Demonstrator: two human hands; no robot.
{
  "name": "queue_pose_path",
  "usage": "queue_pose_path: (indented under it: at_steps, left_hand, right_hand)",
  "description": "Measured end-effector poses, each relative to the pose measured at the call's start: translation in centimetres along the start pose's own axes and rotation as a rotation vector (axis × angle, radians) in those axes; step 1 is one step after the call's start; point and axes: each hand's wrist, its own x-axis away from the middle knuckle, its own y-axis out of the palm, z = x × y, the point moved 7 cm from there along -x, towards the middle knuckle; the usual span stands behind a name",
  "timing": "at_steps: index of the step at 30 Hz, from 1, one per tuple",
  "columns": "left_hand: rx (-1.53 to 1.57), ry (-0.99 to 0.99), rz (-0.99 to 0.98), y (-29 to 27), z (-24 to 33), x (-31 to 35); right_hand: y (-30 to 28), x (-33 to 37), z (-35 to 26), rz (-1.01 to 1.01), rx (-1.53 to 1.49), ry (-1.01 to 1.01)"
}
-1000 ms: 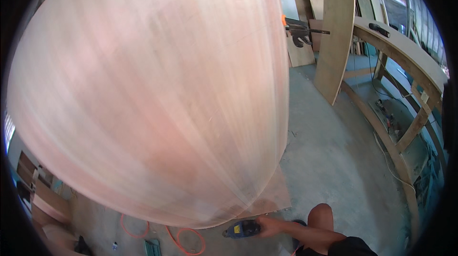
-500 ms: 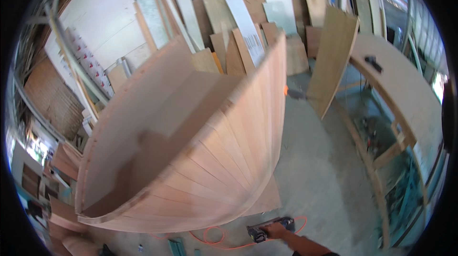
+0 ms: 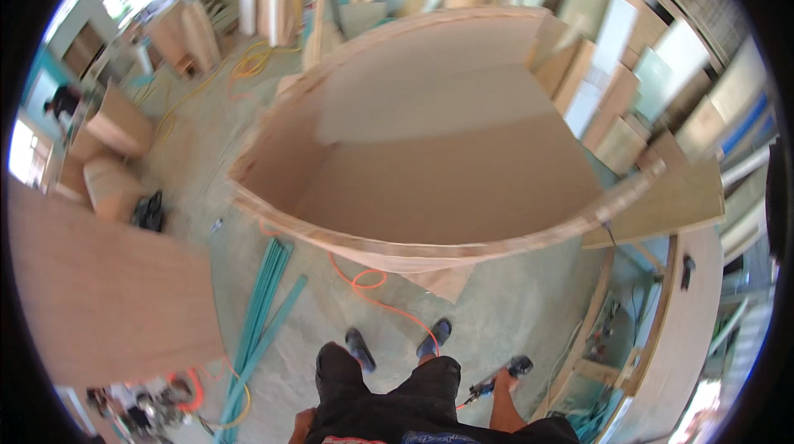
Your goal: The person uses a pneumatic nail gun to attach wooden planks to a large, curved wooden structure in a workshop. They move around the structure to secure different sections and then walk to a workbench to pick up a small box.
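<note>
My right hand hangs beside my right thigh, closed round a dark nail gun. An orange air hose snakes over the floor and passes by my leg. At the lower edge, my left hand is next to my left thigh; its fingers are not clear enough to read. In front of me stands a large curved wooden shell, open at the top, with a pale inside and a bare wooden rim. Neither hand touches it.
Teal strips lie on the floor to the left, near a brown panel. At right is a long workbench with a wooden frame. Boards lean at the back. A yellow hose coils at far left.
My view has swung, bringing my legs and feet into the picture. The nail gun, still in my right hand, is now beside my thigh, farther from the shell.
</note>
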Motion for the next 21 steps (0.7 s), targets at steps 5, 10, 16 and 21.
queue_pose_path:
  at_steps: [5,10,16,21]
  left_hand:
    - [0.67,-0.406,0.136,5.8,-4.0,3.5]
    - [0.737,-0.388,0.146,1.4,-12.6,1.6]
    - [0.463,-0.186,0.398,-19.5,-25.4,-7.1]
    - [0.446,0.157,0.586,-40.6,-7.9,-17.9]
  right_hand:
    - [-2.4,3.9,-0.5,-0.143,0.033,0.054]
    - [0.3,13.2,0.7,-0.229,-0.008,-0.003]
    - [5.9,27.2,3.8,-0.341,0.1,-0.003]
    - [12.5,37.4,2.1,-0.442,-0.188,0.143]
